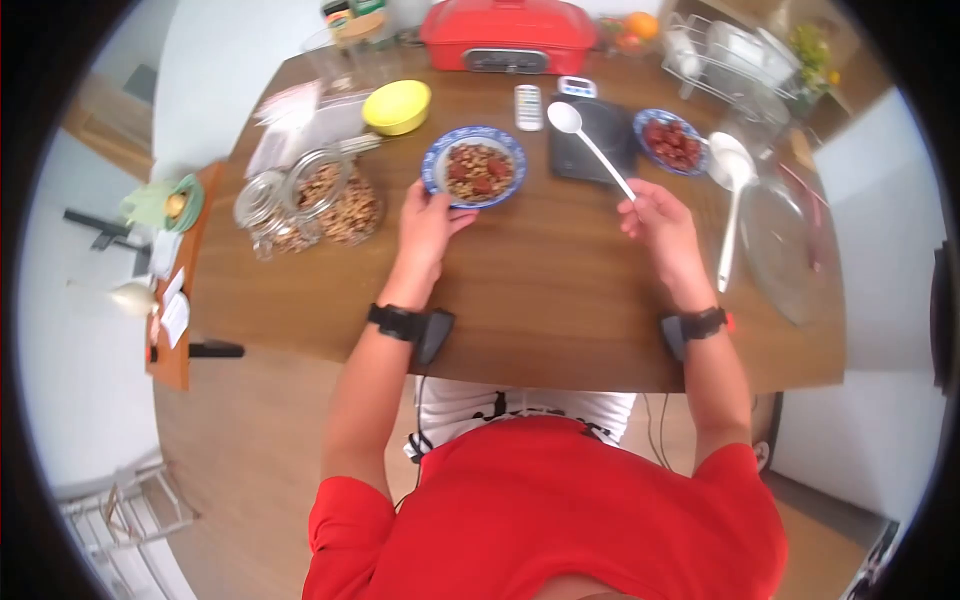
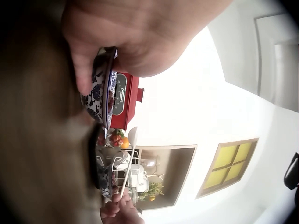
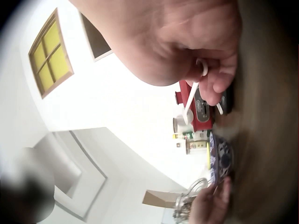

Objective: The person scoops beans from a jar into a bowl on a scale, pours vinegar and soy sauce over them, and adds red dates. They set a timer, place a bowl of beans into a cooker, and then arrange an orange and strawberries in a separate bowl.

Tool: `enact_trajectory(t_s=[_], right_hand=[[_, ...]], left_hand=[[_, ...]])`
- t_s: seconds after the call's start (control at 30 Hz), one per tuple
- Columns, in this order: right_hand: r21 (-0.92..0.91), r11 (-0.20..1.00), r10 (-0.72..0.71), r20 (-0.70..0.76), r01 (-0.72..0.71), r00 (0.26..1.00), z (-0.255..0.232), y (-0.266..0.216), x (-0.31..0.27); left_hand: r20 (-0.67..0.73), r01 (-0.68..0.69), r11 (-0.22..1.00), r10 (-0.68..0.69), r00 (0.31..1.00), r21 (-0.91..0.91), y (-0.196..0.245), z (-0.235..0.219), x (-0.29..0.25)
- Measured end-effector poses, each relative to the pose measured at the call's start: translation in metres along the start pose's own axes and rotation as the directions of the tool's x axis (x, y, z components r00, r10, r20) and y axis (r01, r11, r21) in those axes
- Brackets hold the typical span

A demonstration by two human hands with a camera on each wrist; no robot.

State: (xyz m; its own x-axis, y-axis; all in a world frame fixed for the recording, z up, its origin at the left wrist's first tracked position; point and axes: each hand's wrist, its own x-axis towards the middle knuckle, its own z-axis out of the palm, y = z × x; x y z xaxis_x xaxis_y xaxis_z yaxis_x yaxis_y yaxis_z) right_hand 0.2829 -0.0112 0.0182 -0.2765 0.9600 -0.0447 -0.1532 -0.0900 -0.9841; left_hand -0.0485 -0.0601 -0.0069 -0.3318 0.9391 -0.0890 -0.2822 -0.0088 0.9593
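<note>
My left hand grips the near left rim of a blue-and-white bowl, which holds nuts or grains with red pieces on top. In the left wrist view the thumb lies along the side of the patterned bowl. My right hand pinches the handle of a white spoon, its round end raised over the left edge of a dark flat scale. From the right wrist, the spoon shows between the curled fingers of the right hand.
Two glass jars of nuts and a yellow bowl stand left. Behind are a red appliance and a remote. Rightward are a plate of red pieces, a white ladle, a glass lid and a dish rack.
</note>
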Motion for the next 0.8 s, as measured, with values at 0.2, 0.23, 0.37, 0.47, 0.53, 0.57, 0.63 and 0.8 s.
enact_trajectory(t_s=[0.2, 0.23, 0.37, 0.47, 0.53, 0.57, 0.63, 0.8], right_hand=[[-0.263, 0.952, -0.219, -0.234, 0.155, 0.947, -0.036, 0.003, -0.012], [-0.261, 0.947, -0.258, -0.263, 0.189, 0.93, -0.042, 0.005, -0.015], [-0.324, 0.917, -0.352, -0.38, 0.233, 0.856, -0.052, -0.013, -0.039], [-0.375, 0.892, -0.404, -0.417, 0.251, 0.814, -0.061, -0.008, -0.045], [-0.441, 0.87, -0.425, -0.442, 0.221, 0.79, -0.059, 0.001, -0.045], [-0.44, 0.87, -0.423, -0.44, 0.22, 0.792, -0.056, 0.004, -0.046], [-0.68, 0.726, -0.513, -0.437, 0.103, 0.739, -0.047, 0.006, -0.046], [-0.943, 0.313, -0.722, -0.16, 0.112, 0.673, -0.045, 0.017, -0.04]], left_hand=[[0.006, 0.003, 1.0, -0.003, 1.0, -0.01, -0.004, 0.004, -0.006], [0.017, 0.018, 1.0, -0.018, 1.0, -0.014, -0.003, 0.005, -0.008], [0.083, 0.045, 0.999, -0.048, 0.995, 0.031, -0.002, 0.008, -0.024], [0.081, 0.085, 0.994, -0.09, 0.993, 0.064, -0.002, 0.013, -0.033], [0.112, 0.107, 0.991, -0.116, 0.987, 0.086, -0.002, 0.019, -0.041], [0.121, 0.097, 0.989, -0.11, 0.987, 0.108, -0.002, 0.024, -0.045], [0.156, 0.111, 0.987, -0.128, 0.98, 0.113, -0.003, 0.03, -0.052], [0.246, 0.107, 0.976, -0.153, 0.957, 0.191, -0.009, 0.025, -0.051]])
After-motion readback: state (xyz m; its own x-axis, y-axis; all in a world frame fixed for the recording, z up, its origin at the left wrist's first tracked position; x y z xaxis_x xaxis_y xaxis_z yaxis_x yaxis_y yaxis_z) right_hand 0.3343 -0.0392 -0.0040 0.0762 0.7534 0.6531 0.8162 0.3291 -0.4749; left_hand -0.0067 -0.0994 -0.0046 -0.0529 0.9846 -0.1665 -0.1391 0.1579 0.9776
